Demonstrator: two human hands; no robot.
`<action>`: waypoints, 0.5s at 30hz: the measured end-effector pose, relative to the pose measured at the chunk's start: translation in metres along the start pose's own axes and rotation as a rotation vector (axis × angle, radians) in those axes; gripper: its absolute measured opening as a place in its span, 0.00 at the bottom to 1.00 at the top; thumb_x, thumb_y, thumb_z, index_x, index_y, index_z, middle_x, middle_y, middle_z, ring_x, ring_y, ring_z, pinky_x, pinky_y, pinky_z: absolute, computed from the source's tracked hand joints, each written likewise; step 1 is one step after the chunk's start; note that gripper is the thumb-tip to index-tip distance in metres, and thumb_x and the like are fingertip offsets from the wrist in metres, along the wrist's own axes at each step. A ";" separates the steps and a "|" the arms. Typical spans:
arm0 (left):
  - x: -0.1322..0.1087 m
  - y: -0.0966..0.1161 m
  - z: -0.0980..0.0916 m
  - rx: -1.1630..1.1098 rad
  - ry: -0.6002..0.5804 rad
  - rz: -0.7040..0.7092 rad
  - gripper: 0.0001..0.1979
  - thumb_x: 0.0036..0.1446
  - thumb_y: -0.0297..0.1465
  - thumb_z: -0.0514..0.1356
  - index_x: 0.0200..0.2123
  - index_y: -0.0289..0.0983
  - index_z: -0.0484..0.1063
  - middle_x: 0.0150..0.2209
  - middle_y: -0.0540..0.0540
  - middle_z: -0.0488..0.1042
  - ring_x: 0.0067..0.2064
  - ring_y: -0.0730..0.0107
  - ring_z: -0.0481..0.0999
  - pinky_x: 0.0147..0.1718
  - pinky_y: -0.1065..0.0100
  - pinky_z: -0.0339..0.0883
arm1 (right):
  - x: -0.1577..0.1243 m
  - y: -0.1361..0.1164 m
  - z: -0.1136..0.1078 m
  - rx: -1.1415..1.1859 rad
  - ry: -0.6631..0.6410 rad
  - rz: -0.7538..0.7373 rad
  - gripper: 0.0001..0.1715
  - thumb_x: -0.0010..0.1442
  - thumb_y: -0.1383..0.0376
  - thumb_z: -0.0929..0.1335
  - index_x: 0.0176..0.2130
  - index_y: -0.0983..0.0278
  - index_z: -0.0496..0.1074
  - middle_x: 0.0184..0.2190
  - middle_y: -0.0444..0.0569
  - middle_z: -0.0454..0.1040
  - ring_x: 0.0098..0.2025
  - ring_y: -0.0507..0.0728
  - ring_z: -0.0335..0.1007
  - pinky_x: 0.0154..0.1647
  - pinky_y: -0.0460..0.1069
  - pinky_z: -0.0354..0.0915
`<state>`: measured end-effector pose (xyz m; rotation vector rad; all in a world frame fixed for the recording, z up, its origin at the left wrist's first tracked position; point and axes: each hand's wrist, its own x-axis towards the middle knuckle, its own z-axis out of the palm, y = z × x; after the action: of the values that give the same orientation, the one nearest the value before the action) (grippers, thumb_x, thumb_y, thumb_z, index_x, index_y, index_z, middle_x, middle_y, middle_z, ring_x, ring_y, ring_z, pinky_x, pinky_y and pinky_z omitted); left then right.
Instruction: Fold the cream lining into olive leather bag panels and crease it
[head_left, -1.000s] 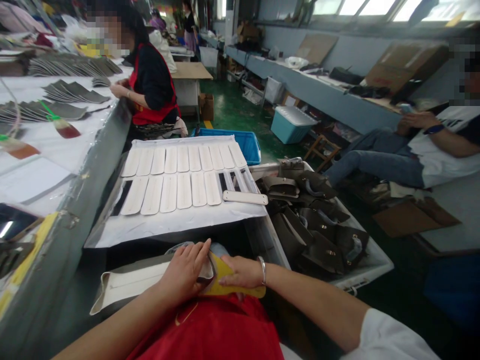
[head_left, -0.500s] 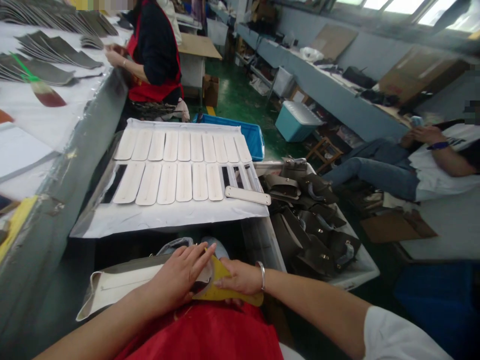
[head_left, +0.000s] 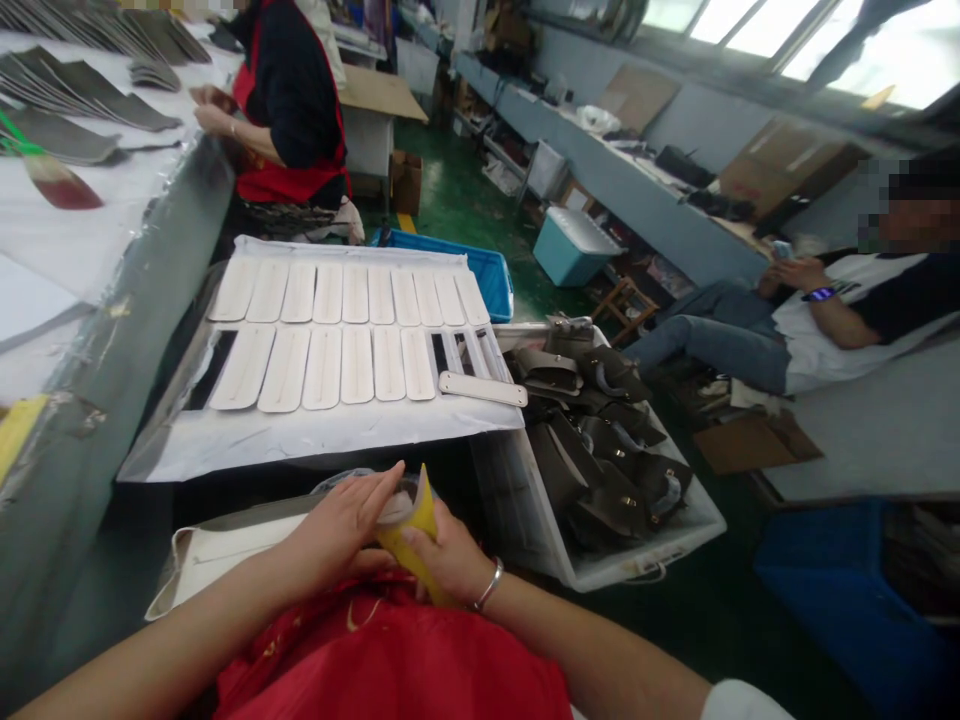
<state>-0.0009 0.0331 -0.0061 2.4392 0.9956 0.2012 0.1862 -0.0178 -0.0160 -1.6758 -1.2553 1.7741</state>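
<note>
My right hand [head_left: 454,562] is closed around a bendy yellow piece [head_left: 422,520], its pointed end upward; I cannot tell its exact kind. Beside it, my left hand [head_left: 346,528] has its fingers stretched out, with the thumb apart below. A whitish patch shows between this hand and the yellow piece. Under my left hand and forearm lies a grey-brown bag [head_left: 289,508] with a cream panel [head_left: 229,552], partly hidden. In front, two rows of cream strips [head_left: 320,365] lie on a white-covered board [head_left: 337,425]. One separate strip with holes [head_left: 484,389] rests crosswise at the board's right edge.
A white crate [head_left: 574,560] holding several grey-brown bags [head_left: 611,470] stands at the right. The left worktable [head_left: 180,190] carries stacked grey pieces [head_left: 90,90] and a brush [head_left: 60,180]. One co-worker [head_left: 289,110] is ahead; another person [head_left: 832,310] sits right. A blue bin [head_left: 825,600] stands lower right.
My right hand has turned, and the yellow piece has swung from lying nearly flat to pointing up. My left hand has shifted slightly left. The whole view has moved a little.
</note>
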 end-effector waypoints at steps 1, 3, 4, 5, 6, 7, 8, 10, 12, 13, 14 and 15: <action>0.001 0.003 0.000 0.003 -0.024 -0.014 0.52 0.44 0.38 0.65 0.64 0.35 0.33 0.58 0.33 0.60 0.56 0.54 0.62 0.54 0.56 0.55 | -0.006 0.000 -0.001 0.046 0.001 0.015 0.21 0.56 0.53 0.64 0.44 0.61 0.56 0.25 0.42 0.70 0.14 0.53 0.65 0.12 0.46 0.61; 0.000 0.012 0.000 0.029 -0.062 -0.056 0.50 0.43 0.39 0.65 0.63 0.33 0.40 0.58 0.33 0.60 0.57 0.53 0.62 0.54 0.56 0.55 | -0.020 0.001 -0.011 0.147 -0.043 0.012 0.22 0.53 0.52 0.66 0.41 0.62 0.57 0.22 0.41 0.70 0.13 0.53 0.64 0.11 0.47 0.61; -0.002 0.016 0.001 0.051 -0.070 -0.078 0.48 0.43 0.40 0.65 0.62 0.32 0.44 0.58 0.33 0.59 0.57 0.53 0.61 0.54 0.56 0.54 | -0.027 0.002 -0.018 0.211 -0.056 -0.006 0.22 0.53 0.51 0.66 0.40 0.62 0.57 0.21 0.41 0.70 0.13 0.52 0.64 0.11 0.46 0.60; -0.004 0.020 0.002 0.077 -0.068 -0.096 0.46 0.44 0.41 0.64 0.62 0.32 0.47 0.59 0.34 0.58 0.58 0.53 0.59 0.55 0.56 0.53 | -0.033 0.003 -0.025 0.289 -0.044 -0.038 0.22 0.52 0.51 0.67 0.38 0.63 0.59 0.21 0.41 0.70 0.13 0.51 0.63 0.12 0.45 0.60; -0.006 0.023 0.003 0.103 -0.060 -0.111 0.44 0.45 0.43 0.63 0.61 0.32 0.49 0.60 0.34 0.56 0.59 0.53 0.58 0.56 0.55 0.52 | -0.038 0.003 -0.032 0.384 -0.006 -0.088 0.21 0.52 0.51 0.67 0.36 0.64 0.61 0.21 0.42 0.70 0.14 0.50 0.63 0.13 0.44 0.59; -0.009 0.025 0.005 0.126 -0.053 -0.121 0.42 0.47 0.43 0.61 0.61 0.33 0.50 0.61 0.36 0.55 0.60 0.53 0.56 0.56 0.54 0.50 | -0.041 0.002 -0.036 0.490 0.053 -0.148 0.20 0.51 0.52 0.68 0.35 0.65 0.62 0.21 0.42 0.70 0.16 0.48 0.62 0.15 0.43 0.59; -0.011 0.027 0.006 0.143 -0.046 -0.126 0.41 0.48 0.44 0.60 0.61 0.34 0.50 0.62 0.37 0.54 0.61 0.54 0.55 0.57 0.53 0.49 | -0.041 0.000 -0.039 0.599 0.117 -0.213 0.19 0.50 0.54 0.69 0.33 0.66 0.64 0.22 0.42 0.69 0.17 0.47 0.61 0.17 0.43 0.59; -0.015 0.029 0.007 0.159 -0.041 -0.131 0.40 0.49 0.44 0.60 0.61 0.37 0.50 0.63 0.39 0.52 0.61 0.54 0.55 0.57 0.52 0.48 | -0.034 -0.008 -0.035 0.795 0.220 -0.330 0.17 0.47 0.60 0.72 0.34 0.66 0.66 0.23 0.40 0.67 0.20 0.46 0.60 0.22 0.43 0.60; -0.016 0.029 0.008 0.162 -0.037 -0.135 0.40 0.48 0.44 0.60 0.62 0.38 0.50 0.63 0.40 0.51 0.61 0.54 0.55 0.57 0.52 0.48 | -0.022 -0.017 -0.023 0.906 0.297 -0.409 0.18 0.45 0.63 0.72 0.37 0.65 0.66 0.23 0.38 0.65 0.20 0.45 0.58 0.25 0.44 0.62; -0.017 0.029 0.008 0.162 -0.034 -0.134 0.41 0.47 0.44 0.61 0.62 0.39 0.49 0.63 0.40 0.51 0.61 0.54 0.55 0.57 0.52 0.49 | -0.015 -0.021 -0.016 0.916 0.339 -0.439 0.19 0.46 0.63 0.71 0.39 0.64 0.66 0.22 0.37 0.63 0.20 0.45 0.56 0.25 0.45 0.63; -0.017 0.029 0.008 0.163 -0.028 -0.130 0.41 0.47 0.44 0.61 0.62 0.39 0.49 0.63 0.41 0.51 0.61 0.55 0.55 0.57 0.52 0.49 | -0.009 -0.025 -0.008 0.908 0.381 -0.469 0.19 0.48 0.61 0.71 0.40 0.64 0.66 0.22 0.36 0.62 0.19 0.45 0.55 0.25 0.45 0.64; -0.017 0.029 0.008 0.165 -0.020 -0.128 0.40 0.48 0.44 0.60 0.62 0.40 0.50 0.63 0.41 0.52 0.61 0.55 0.55 0.57 0.52 0.49 | -0.002 -0.027 -0.001 0.886 0.414 -0.502 0.20 0.49 0.59 0.70 0.41 0.64 0.65 0.21 0.36 0.60 0.18 0.45 0.53 0.24 0.45 0.63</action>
<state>0.0071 0.0007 0.0021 2.5073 1.1970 0.0523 0.1800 -0.0052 0.0074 -1.0076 -0.4970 1.2774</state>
